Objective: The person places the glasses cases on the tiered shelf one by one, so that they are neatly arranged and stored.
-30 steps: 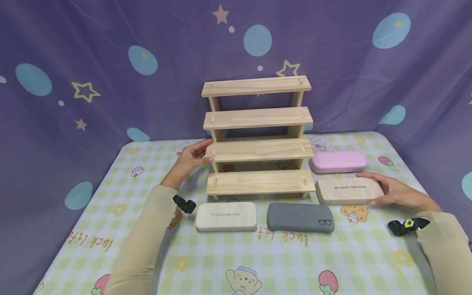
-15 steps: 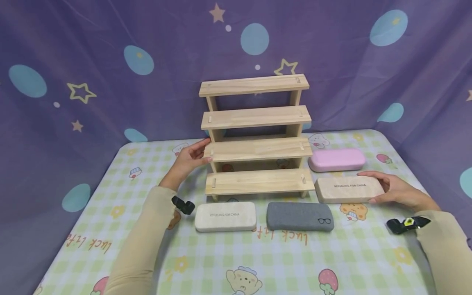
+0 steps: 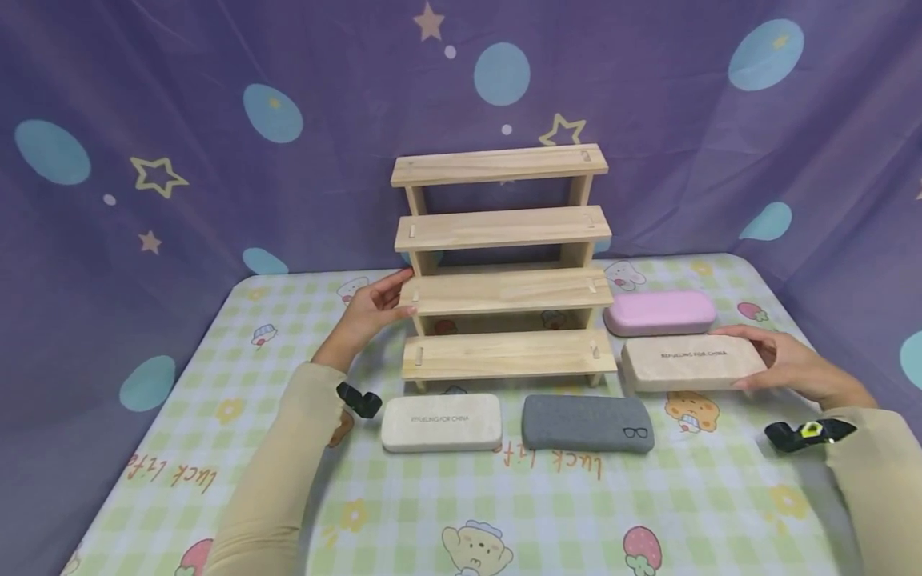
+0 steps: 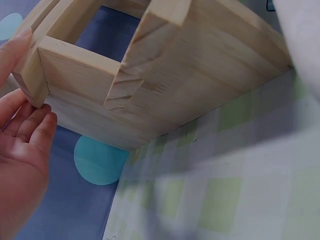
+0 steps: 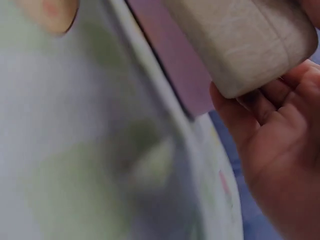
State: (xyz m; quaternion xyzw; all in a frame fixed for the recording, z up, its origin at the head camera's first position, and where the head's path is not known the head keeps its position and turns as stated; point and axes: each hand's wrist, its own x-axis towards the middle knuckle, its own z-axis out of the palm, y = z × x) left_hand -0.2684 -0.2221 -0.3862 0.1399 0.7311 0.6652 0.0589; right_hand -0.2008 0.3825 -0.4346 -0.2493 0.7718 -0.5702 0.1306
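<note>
A wooden tiered shelf [image 3: 504, 292] stands at the middle of the table. My left hand [image 3: 367, 316] grips its left edge at the second step from the bottom; in the left wrist view the thumb and fingers of the left hand [image 4: 22, 135] lie around a wooden board end [image 4: 32, 82]. My right hand [image 3: 799, 368] pinches the right end of a beige case [image 3: 684, 372] lettered "REFUELING FOR CHINA". The right wrist view shows the beige case [image 5: 250, 45] between thumb and fingers of the right hand [image 5: 285, 140], seemingly raised off the cloth.
A pink case [image 3: 659, 312] lies behind the beige one, right of the shelf. In front of the shelf are a cream case [image 3: 442, 432] and a grey case [image 3: 576, 422] with a glasses mark. A checked cloth [image 3: 403, 512] covers the table; a purple curtain [image 3: 346, 64] hangs behind.
My right hand and the beige case have shifted slightly right and up, with the case now seemingly lifted. My left hand stays on the shelf.
</note>
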